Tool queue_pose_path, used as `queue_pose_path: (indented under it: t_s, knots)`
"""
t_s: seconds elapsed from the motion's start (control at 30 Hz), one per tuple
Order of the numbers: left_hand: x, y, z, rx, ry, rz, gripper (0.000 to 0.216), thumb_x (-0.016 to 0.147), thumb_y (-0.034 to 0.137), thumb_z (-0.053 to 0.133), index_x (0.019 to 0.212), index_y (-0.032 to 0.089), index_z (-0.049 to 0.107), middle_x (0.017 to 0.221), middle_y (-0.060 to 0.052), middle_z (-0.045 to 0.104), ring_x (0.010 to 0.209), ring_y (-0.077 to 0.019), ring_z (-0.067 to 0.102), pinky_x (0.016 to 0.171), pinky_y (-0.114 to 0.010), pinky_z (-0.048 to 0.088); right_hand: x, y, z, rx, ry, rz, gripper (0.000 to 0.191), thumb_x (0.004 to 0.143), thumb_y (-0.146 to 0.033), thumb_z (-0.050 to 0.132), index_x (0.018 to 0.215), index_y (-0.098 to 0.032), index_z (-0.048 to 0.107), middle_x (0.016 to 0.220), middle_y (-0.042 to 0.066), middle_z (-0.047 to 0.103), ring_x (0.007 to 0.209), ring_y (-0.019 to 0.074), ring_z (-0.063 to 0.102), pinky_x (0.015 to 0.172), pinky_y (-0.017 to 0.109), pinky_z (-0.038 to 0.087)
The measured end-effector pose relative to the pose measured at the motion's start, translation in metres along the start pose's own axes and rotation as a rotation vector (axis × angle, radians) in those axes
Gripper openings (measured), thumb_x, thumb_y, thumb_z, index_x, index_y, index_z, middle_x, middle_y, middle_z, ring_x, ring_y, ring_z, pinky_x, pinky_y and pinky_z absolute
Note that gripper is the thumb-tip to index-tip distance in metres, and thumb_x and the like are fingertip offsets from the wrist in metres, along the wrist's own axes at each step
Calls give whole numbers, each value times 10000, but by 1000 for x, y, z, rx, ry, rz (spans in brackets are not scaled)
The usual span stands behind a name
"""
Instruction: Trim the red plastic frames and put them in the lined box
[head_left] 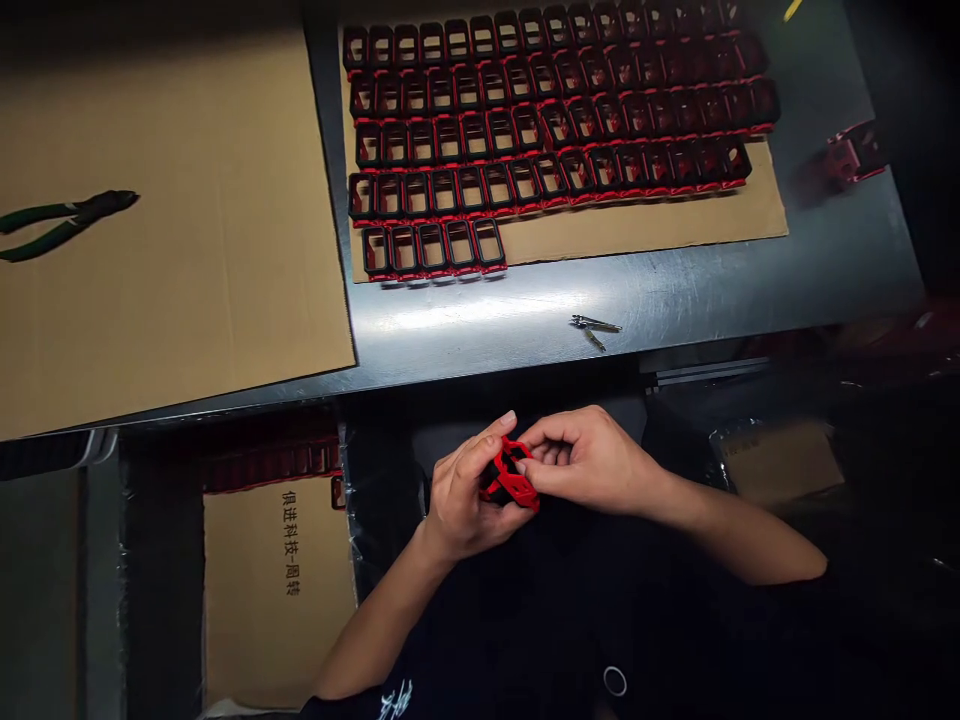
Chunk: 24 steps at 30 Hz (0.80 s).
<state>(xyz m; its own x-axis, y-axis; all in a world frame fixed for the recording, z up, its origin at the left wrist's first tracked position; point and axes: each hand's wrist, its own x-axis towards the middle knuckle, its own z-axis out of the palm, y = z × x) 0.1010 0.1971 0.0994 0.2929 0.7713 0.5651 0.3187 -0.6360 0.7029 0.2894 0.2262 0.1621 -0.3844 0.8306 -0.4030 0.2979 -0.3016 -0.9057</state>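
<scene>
Close to my body, below the table's front edge, my left hand (469, 492) is closed around a red frame part (517, 485) with an opening in it. My right hand (581, 462) reaches in from the other side, its thumb and fingertips pinching the upper right rim of the same part. Whether those fingertips hold anything smaller is hidden. Past the hands, on the metal table, several rows of similar red and black frames (471, 190) stand side by side on a cardboard sheet (637, 235).
Green-handled pliers (97, 208) lie on a large cardboard sheet (225, 300) at left. Small metal bits (596, 325) rest near the table edge (465, 350). A lone red frame (855, 155) sits far right. Below left, a box holds printed cardboard (262, 600) and more red frames (285, 460).
</scene>
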Motion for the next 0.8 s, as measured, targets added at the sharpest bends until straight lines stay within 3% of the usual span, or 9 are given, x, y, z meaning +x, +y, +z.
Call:
queue_pose_path:
  t_s: [0.23, 0.43, 0.57, 0.73, 0.8]
  knots:
    - [1, 1, -6, 98, -38, 73, 855, 774, 279, 834, 1497, 153, 394, 1294, -228, 698, 970, -258, 776, 752, -332, 646, -2, -6, -10, -163, -88, -128, 210, 834, -193, 637, 872, -164, 841, 611, -20, 655, 537, 73, 537, 533, 193, 384]
    - [1, 4, -6, 72, -58, 60, 820, 797, 309, 811, 1486, 136, 401, 1295, -240, 693, 959, -256, 778, 743, -314, 639, -3, -4, -20, -100, -244, -79, 240, 887, -248, 621, 975, -177, 832, 678, -18, 670, 589, 91, 538, 548, 212, 359]
    - [6, 7, -6, 93, -61, 74, 792, 818, 292, 787, 1489, 138, 396, 1294, -243, 692, 901, -241, 786, 712, -309, 640, -3, -3, -24, -55, -307, -53, 240, 885, -276, 611, 901, -154, 817, 649, -27, 613, 567, 84, 473, 527, 220, 324]
    - [10, 9, -10, 147, -96, 97, 751, 855, 345, 757, 1487, 158, 397, 1264, -226, 713, 853, -230, 790, 665, -303, 640, -2, -4, -21, -37, -257, 6, 208, 826, -233, 630, 711, -120, 761, 561, -54, 464, 545, 65, 381, 490, 206, 273]
    - [10, 9, -10, 137, -99, 86, 743, 853, 342, 756, 1483, 163, 404, 1265, -221, 714, 846, -224, 791, 661, -294, 639, -1, -4, -21, -34, -276, 0, 215, 835, -241, 631, 733, -117, 773, 565, -53, 472, 548, 65, 388, 494, 204, 277]
